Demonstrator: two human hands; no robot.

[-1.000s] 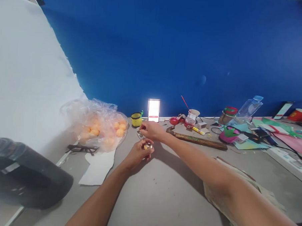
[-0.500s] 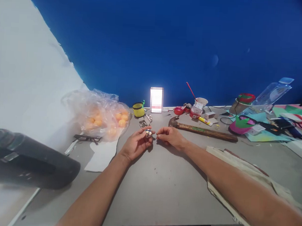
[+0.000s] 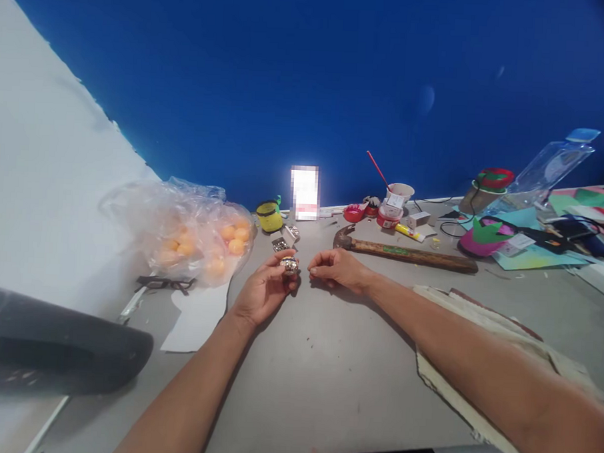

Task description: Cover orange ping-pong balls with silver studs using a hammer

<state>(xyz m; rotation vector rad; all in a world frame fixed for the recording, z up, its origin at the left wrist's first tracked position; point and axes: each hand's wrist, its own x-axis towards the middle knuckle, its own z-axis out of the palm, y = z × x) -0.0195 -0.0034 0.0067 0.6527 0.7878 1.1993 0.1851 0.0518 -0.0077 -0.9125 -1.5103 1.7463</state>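
Observation:
Near the middle of the table my left hand [image 3: 264, 285] is closed around a small ball [image 3: 289, 266] faced with shiny silver studs. Its fingertips and thumb grip the ball from the side. To its right, a short gap away, my right hand [image 3: 337, 269] is pinched, thumb against forefinger; anything between those tips is too small to make out. Just beyond the ball lies a small open box [image 3: 280, 243] of shiny metal bits that look like thumbtacks.
A hammer [image 3: 411, 252] lies beyond my right hand. Left stand a clear bag of orange balls [image 3: 181, 241], glasses [image 3: 164, 284] and a dark cylinder [image 3: 61, 343]. A yellow pot [image 3: 269, 217], a lit screen [image 3: 305, 193] and a paper cup [image 3: 400, 193] line the back. Cloth [image 3: 441, 366] lies under my right forearm.
My right hand has come back from the small box to the right side of the ball, uncovering the box. My left hand keeps the ball and has turned slightly. The camera view has shifted.

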